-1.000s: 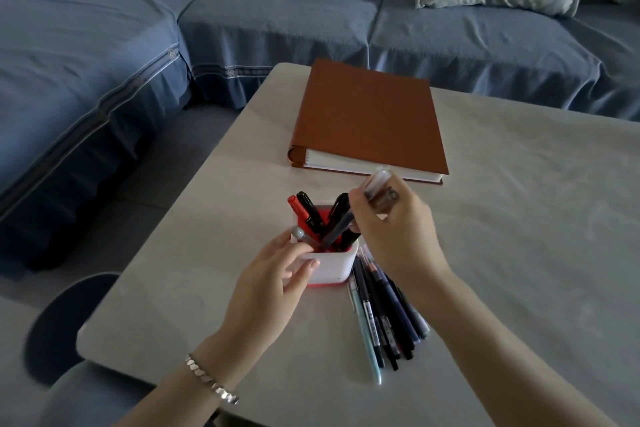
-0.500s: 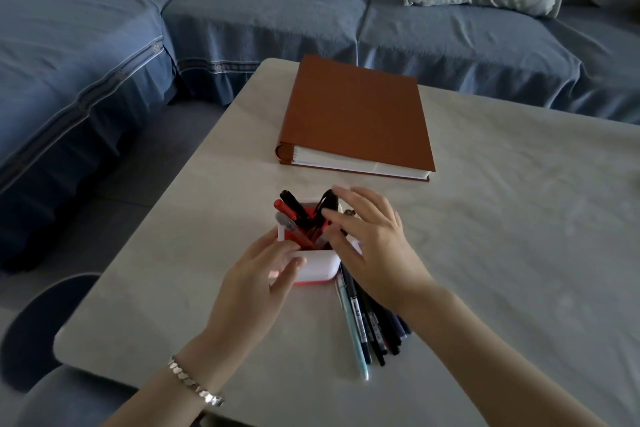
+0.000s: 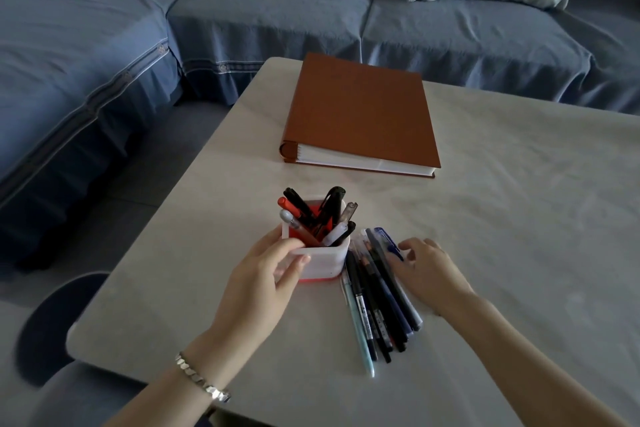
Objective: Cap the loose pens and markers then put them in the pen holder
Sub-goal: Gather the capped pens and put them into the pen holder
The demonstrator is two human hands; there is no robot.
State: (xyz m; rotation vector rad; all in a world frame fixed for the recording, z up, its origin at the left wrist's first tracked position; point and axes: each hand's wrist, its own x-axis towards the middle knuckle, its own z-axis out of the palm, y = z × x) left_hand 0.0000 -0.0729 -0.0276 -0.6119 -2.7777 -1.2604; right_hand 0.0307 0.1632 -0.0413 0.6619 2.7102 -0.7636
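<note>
A white pen holder (image 3: 323,258) with a red base stands near the table's front, filled with several upright pens and markers (image 3: 320,213) in black, red and clear. My left hand (image 3: 265,276) wraps its near left corner, thumb on the front wall. Right of the holder lies a bundle of several loose pens (image 3: 375,298), dark ones plus a pale teal one. My right hand (image 3: 424,269) rests on the bundle's right side, fingers spread and touching a blue pen (image 3: 389,243).
A closed brown binder (image 3: 360,114) lies farther back on the pale grey table (image 3: 519,218). A blue sofa (image 3: 277,10) with cushions wraps around the back and left. The table's rounded front left corner is near my left wrist, with a dark stool (image 3: 52,322) below.
My right hand dropped a pen into the holder, then moved down and right onto the loose pens. My left hand kept hold of the holder.
</note>
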